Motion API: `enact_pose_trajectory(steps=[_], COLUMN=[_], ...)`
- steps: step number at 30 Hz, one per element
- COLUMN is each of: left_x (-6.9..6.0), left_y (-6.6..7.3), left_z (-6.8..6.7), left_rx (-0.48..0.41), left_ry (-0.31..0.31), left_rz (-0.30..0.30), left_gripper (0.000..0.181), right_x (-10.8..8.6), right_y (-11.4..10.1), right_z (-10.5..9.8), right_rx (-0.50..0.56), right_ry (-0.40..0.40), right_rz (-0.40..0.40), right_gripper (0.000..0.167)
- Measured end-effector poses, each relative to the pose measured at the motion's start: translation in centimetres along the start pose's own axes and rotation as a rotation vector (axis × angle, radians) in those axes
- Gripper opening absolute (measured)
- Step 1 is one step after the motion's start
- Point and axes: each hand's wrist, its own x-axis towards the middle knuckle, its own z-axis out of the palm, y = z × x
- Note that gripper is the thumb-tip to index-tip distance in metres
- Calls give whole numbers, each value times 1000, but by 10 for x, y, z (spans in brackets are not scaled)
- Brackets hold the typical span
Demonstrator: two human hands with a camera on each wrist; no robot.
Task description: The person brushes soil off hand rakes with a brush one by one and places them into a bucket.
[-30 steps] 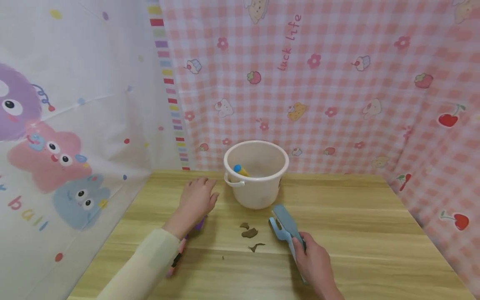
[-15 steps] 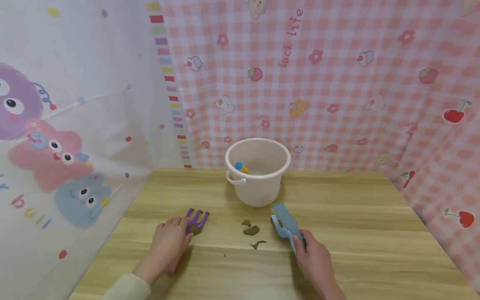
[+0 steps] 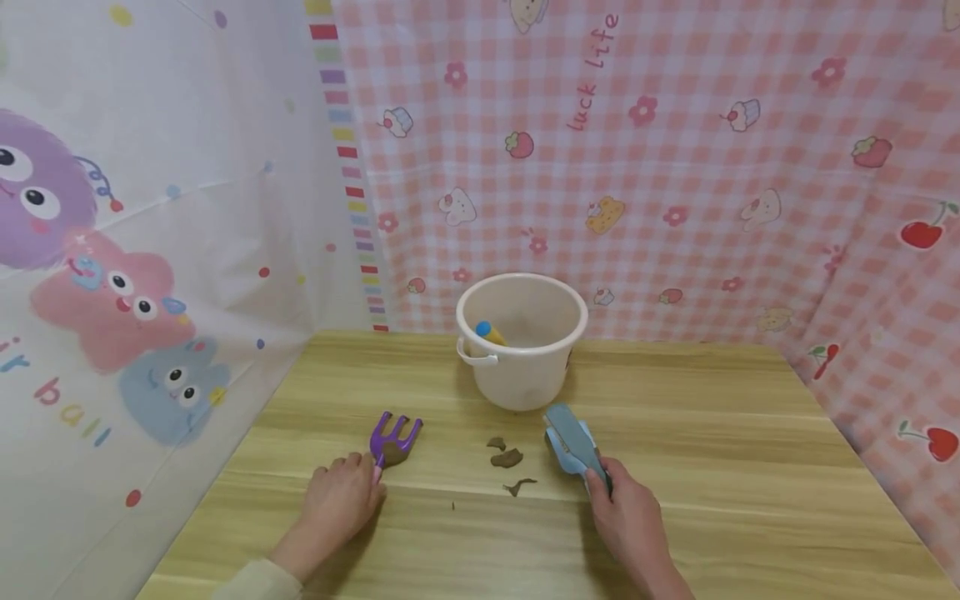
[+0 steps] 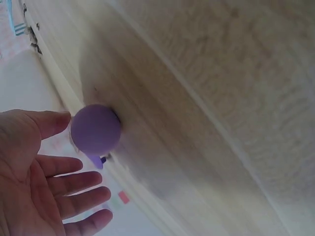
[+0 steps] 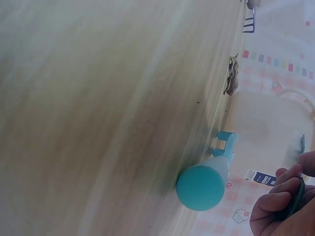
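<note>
My left hand (image 3: 341,504) lies over the pink handle of a small purple hand rake (image 3: 397,446) on the table. The left wrist view shows its fingers loosely spread beside the handle's round purple end (image 4: 96,130), with the thumb near it. There is brown matter at the base of the rake's prongs. My right hand (image 3: 630,512) grips the dark handle of a grey-blue brush (image 3: 573,437), held above a light-blue hand tool (image 3: 558,454). In the right wrist view that tool's teal handle end (image 5: 201,188) is on the table, its blunt prongs beyond. The brush partly hides it from above.
A cream bucket (image 3: 521,375) stands behind, with a yellow item (image 3: 492,335) with a blue end inside. Several dry brown leaf pieces (image 3: 507,457) lie between the two hand tools. Patterned cloths (image 3: 645,167) hang behind and at the sides of the wooden table (image 3: 690,400).
My left hand has drawn back from near the bucket to the rake's handle, uncovering the prongs. The brush has shifted slightly and now covers more of the light-blue tool.
</note>
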Motion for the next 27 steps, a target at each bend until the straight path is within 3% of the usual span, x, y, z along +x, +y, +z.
enact_pose_trajectory(steps=[6,16,27], left_x=[-1,-1,-2], left_y=[6,9,8], left_z=[6,7,9], left_rx=[-21,37,83], left_ry=[-6,-79,1], left_rz=[1,-29,39], left_gripper=[22,25,20], right_x=[-1,-1,-2], right_y=[0,0,-1], right_z=[2,3,3], right_rx=[11,3,2], right_ry=[7,22,2], right_rz=[-30,-35,-15], right_gripper=[28,25,26])
